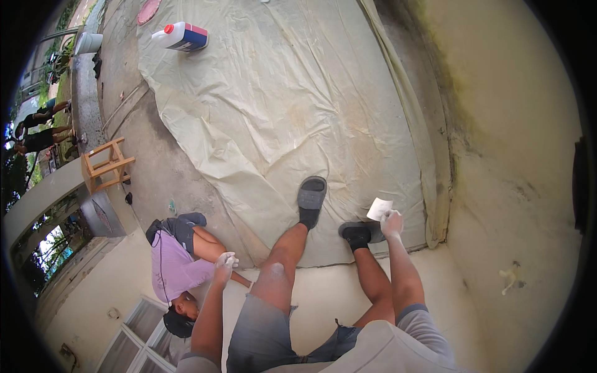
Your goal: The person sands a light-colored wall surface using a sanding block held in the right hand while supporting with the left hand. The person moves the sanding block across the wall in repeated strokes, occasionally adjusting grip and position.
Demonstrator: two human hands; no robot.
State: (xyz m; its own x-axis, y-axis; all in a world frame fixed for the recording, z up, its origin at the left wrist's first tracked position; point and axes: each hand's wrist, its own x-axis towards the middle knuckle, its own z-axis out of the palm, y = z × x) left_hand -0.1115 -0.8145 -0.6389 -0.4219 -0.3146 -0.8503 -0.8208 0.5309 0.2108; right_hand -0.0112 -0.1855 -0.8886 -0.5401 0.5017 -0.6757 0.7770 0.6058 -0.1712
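My right hand [392, 222], whitened with dust, pinches the edge of a small white square sheet [378, 209]. That sheet stands out beyond my fingertips, above my slippered foot; whether it is paper or sandpaper I cannot tell. To the left, my left hand [226, 262] is raised with its fingers curled, white dust on them. Something pale may be between those fingers, but it is too small to make out. Beneath my feet and stretching ahead lies a wrinkled, pale plastic drop sheet [267, 118].
A person [174, 261] in a purple shirt and dark cap bends close by on my left. Farther off are a wooden stool [107, 165] and a white-and-blue jug [186, 37] with a red cap. A stained cream wall [516, 124] rises on the right.
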